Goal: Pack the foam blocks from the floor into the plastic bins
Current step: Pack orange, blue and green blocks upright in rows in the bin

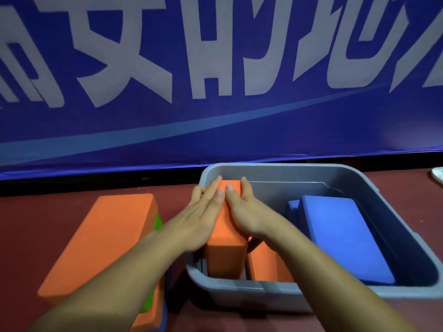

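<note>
Pressing with flat, straight fingers, the left hand [206, 212] and right hand [247, 212] are flanking an orange foam block [225, 257] standing on edge inside the grey bin [239, 298]. It is likely light and squashy, so it is best squeezed across its broad faces.

Orange foam block [225, 257] stands on edge in grey bin [239, 295].

Blue banner [215, 149] along the back wall, bearing one row of large white Chinese characters [134, 63], tops cut off by the upper frame edge.
- Leftmost character [26, 68]: fragment only, unreadable.
- Second: reads as 女, or as the lower part of 安.
- Third [200, 49]: likely 的.
- Fourth [345, 80]: likely 地.
- Rightmost [422, 56]: fragment only, unreadable.
</note>
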Action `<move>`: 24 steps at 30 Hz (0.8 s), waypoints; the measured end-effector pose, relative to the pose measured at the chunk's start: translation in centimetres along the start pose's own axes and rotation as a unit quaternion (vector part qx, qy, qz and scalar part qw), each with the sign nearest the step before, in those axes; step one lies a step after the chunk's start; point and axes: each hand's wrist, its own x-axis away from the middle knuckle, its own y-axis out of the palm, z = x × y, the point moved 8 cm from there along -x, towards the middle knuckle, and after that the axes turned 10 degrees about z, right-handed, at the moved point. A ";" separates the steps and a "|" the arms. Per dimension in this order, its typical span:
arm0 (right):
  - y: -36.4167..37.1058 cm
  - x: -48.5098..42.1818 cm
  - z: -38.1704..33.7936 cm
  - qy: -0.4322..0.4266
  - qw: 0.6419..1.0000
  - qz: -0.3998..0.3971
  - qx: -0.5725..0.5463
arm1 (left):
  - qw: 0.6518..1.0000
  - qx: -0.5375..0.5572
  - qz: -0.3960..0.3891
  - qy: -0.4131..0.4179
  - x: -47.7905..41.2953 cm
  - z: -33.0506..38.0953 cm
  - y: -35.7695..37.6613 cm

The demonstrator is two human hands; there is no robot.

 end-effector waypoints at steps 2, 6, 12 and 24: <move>1.2 -0.2 1.0 -0.003 1.000 -0.002 0.016 | 0.998 -0.065 0.003 0.013 0.3 -1.5 0.5; 2.0 -0.2 1.7 -0.020 0.999 0.023 0.025 | 0.980 -0.192 0.038 0.046 0.4 -2.0 0.7; 2.8 0.9 3.8 -0.054 0.998 0.027 0.027 | 0.958 -0.269 0.029 0.098 1.5 -2.3 2.7; 2.2 -0.3 4.2 -0.093 0.991 0.057 0.083 | 0.953 -0.292 0.036 0.077 0.2 -1.9 2.0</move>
